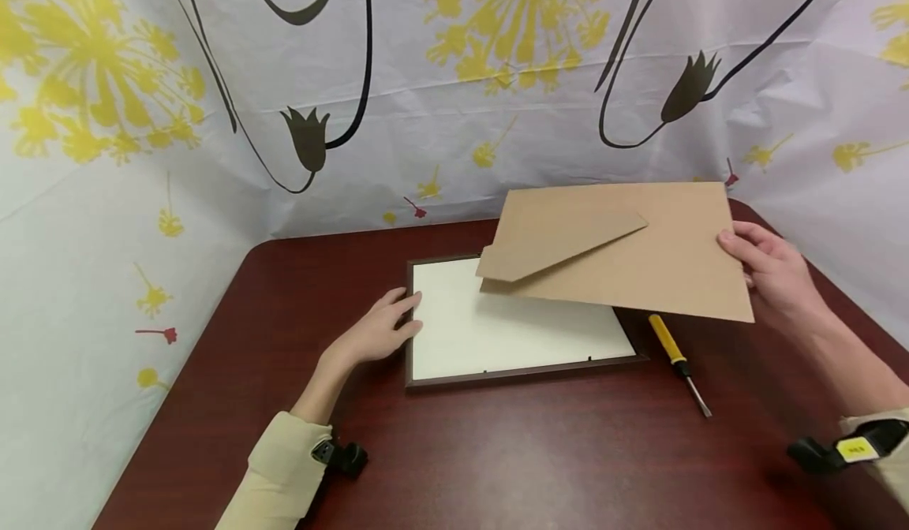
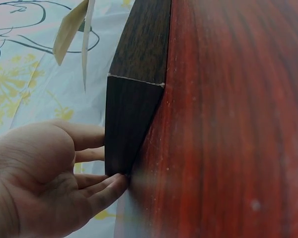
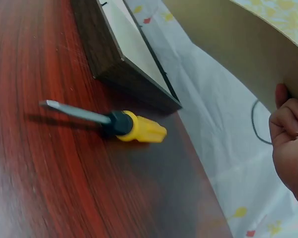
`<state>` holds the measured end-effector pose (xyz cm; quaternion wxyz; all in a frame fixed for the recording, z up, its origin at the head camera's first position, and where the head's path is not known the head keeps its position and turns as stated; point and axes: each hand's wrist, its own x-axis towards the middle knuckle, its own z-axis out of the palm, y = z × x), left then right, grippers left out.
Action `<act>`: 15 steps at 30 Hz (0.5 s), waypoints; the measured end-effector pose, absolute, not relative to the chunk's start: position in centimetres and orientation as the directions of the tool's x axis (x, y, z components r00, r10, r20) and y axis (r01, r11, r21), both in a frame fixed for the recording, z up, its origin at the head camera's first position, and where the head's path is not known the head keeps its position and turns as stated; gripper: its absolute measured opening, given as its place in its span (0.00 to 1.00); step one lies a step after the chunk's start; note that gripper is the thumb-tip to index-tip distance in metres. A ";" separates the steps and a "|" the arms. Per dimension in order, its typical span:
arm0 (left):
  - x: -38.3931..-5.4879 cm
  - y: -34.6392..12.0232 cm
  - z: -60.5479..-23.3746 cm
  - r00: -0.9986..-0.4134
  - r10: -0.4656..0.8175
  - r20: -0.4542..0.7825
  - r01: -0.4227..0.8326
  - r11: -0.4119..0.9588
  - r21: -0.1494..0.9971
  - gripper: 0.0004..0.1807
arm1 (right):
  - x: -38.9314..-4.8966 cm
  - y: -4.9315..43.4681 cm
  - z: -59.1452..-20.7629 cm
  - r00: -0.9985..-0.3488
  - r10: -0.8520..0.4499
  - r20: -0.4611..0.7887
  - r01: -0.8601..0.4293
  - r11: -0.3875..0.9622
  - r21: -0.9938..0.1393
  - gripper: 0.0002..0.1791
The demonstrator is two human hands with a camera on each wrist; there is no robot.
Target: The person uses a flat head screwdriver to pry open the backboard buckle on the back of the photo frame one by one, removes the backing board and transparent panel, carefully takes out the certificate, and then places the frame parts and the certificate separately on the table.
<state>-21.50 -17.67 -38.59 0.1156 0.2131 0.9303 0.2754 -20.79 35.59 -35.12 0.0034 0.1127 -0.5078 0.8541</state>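
A picture frame [image 1: 529, 372] with a dark wood-look rim lies on the table, a white sheet [image 1: 511, 333] filling its inside. At its left rim my left hand [image 1: 379, 326] rests with fairly straight, spread fingers touching the edge; the left wrist view shows them beside the dark rim [image 2: 131, 114]. My right hand [image 1: 777, 270] pinches the right edge of a brown cardboard backing board [image 1: 675, 262], thumb on top. This board is tilted above the frame's right part and hides it. A stand flap [image 1: 561, 246] sticks up from the board.
Right of the frame lies a flat-tip screwdriver [image 1: 667, 341] with a yellow handle, its tip towards the near side. Small dark tabs [image 1: 589, 358] show along the frame's near inner edge. Behind the dark red table [image 1: 497, 459] hangs a white patterned cloth [image 1: 440, 80].
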 end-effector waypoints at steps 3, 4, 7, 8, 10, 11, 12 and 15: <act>-21.4 -17.7 -38.5 -0.880 0.464 -0.098 0.335 0.755 0.564 0.31 | -20.4 36.6 -35.1 -0.971 -0.076 0.224 -0.146 -0.554 -0.820 0.13; -21.4 -17.7 -38.5 -0.880 0.464 -0.099 0.335 0.756 0.563 0.31 | -20.2 36.9 -35.1 -0.970 -0.063 0.233 -0.154 -0.579 -0.800 0.13; -21.5 -17.7 -38.7 -0.880 0.465 -0.100 0.336 0.757 0.561 0.31 | -19.8 37.7 -35.2 -0.969 -0.003 0.249 -0.193 -0.623 -0.758 0.12; -21.5 -17.7 -38.7 -0.880 0.464 -0.103 0.334 0.757 0.562 0.31 | -19.6 38.0 -35.3 -0.967 0.020 0.254 -0.210 -0.630 -0.748 0.12; -21.5 -17.7 -38.7 -0.880 0.462 -0.106 0.330 0.758 0.563 0.31 | -19.4 38.6 -35.5 -0.961 0.076 0.265 -0.250 -0.642 -0.724 0.11; -21.5 -17.6 -38.7 -0.880 0.462 -0.107 0.328 0.756 0.567 0.31 | -19.3 38.9 -35.6 -0.957 0.102 0.271 -0.272 -0.641 -0.718 0.10; -21.5 -17.6 -38.6 -0.881 0.461 -0.110 0.324 0.755 0.569 0.32 | -19.2 39.2 -35.7 -0.953 0.123 0.278 -0.289 -0.648 -0.704 0.10; -21.4 -17.5 -38.4 -0.881 0.459 -0.115 0.317 0.753 0.576 0.32 | -18.8 40.2 -36.2 -0.941 0.148 0.305 -0.325 -0.651 -0.686 0.09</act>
